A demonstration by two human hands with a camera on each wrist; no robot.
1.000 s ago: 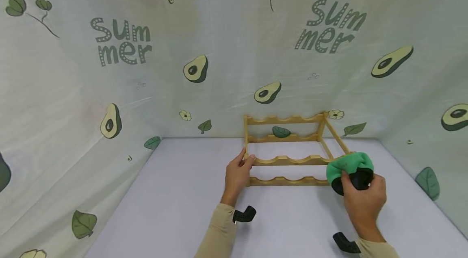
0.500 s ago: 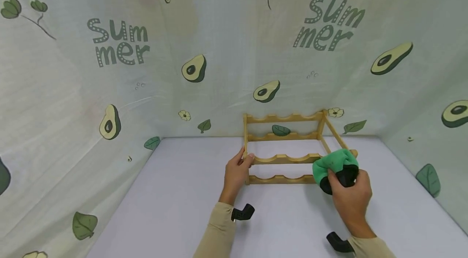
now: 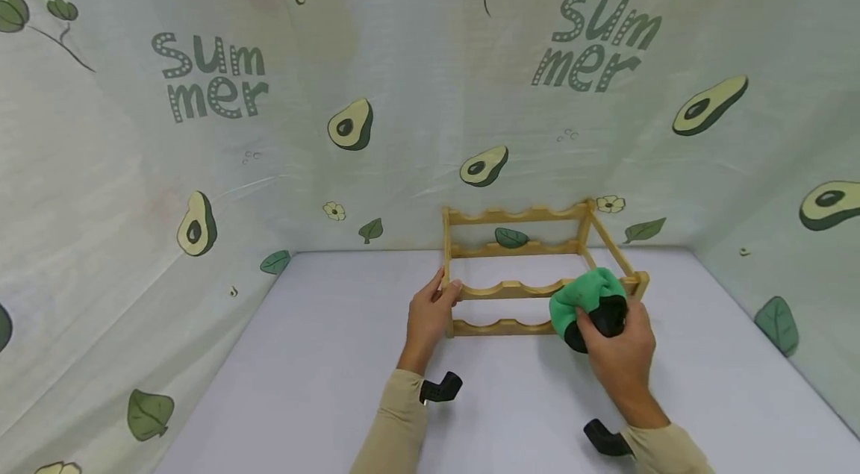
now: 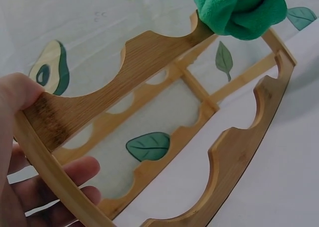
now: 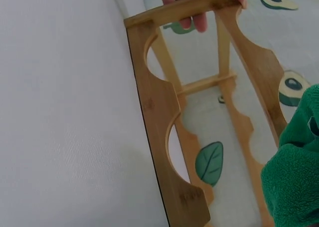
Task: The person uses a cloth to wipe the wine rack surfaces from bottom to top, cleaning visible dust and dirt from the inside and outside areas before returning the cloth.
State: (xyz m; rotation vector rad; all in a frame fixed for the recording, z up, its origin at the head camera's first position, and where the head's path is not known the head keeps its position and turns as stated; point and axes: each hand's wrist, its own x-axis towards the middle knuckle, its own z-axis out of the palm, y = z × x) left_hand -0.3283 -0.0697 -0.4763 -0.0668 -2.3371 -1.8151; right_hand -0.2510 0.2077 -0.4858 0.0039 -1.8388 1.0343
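Note:
A wooden wine rack [image 3: 507, 289] with scalloped rails stands on the table in the head view. At its left end my left hand [image 3: 427, 319] grips the end piece, thumb on the upper front rail and fingers around the side bar, as the left wrist view shows. My right hand [image 3: 625, 362] holds a bunched green fuzzy cloth [image 3: 583, 293] with black parts against the upper front rail, toward its right end. That cloth [image 4: 241, 10] covers part of the rail in the left wrist view. Most right-hand fingers are hidden behind the cloth.
The white table [image 3: 322, 384] extends around the rack. Behind it hangs a pale curtain [image 3: 403, 48] printed with avocados, leaves and lettering. A black strap piece [image 3: 441, 387] sticks out from the left wrist, and another [image 3: 605, 438] from the right wrist.
My right hand has moved left along the upper front rail with the cloth, baring the rack's right front corner. My left hand keeps its grip on the left end.

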